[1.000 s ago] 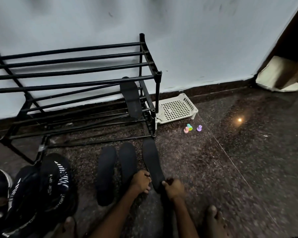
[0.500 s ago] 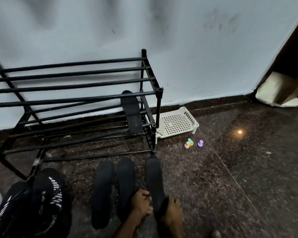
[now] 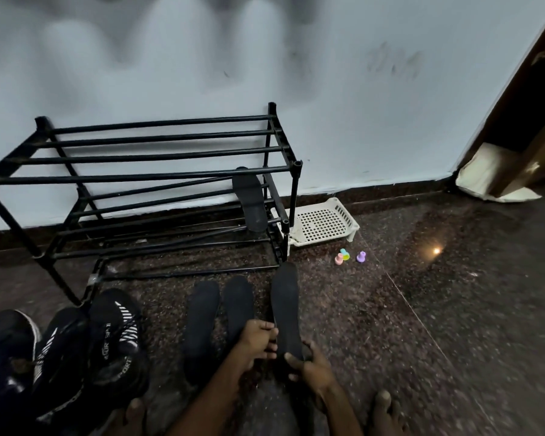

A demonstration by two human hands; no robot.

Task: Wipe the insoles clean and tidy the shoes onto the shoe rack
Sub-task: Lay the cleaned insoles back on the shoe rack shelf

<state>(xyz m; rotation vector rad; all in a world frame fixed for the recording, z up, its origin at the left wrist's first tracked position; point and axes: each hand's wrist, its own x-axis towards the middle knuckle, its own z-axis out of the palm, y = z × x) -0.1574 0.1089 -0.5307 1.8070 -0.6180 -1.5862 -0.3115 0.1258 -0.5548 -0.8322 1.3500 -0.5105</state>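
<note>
Three black insoles lie side by side on the dark floor in front of the black shoe rack (image 3: 158, 176). My right hand (image 3: 312, 368) grips the heel end of the rightmost insole (image 3: 285, 306). My left hand (image 3: 257, 341) holds that insole's left edge with curled fingers. The middle insole (image 3: 238, 302) and the left insole (image 3: 200, 322) lie untouched. A fourth insole (image 3: 250, 199) leans on the rack's middle bars at the right end. Black shoes with white stripes (image 3: 107, 338) sit on the floor at the lower left.
A white perforated plastic tray (image 3: 323, 221) lies on the floor right of the rack. Three small pastel pieces (image 3: 346, 256) stand in front of it. My bare feet (image 3: 386, 413) show at the bottom edge. A doorway corner with a pale sheet (image 3: 497, 177) is at the far right.
The camera tilted up and down, so the rack shifted in view. Both hands stayed on the rightmost insole's heel end, which has barely moved.
</note>
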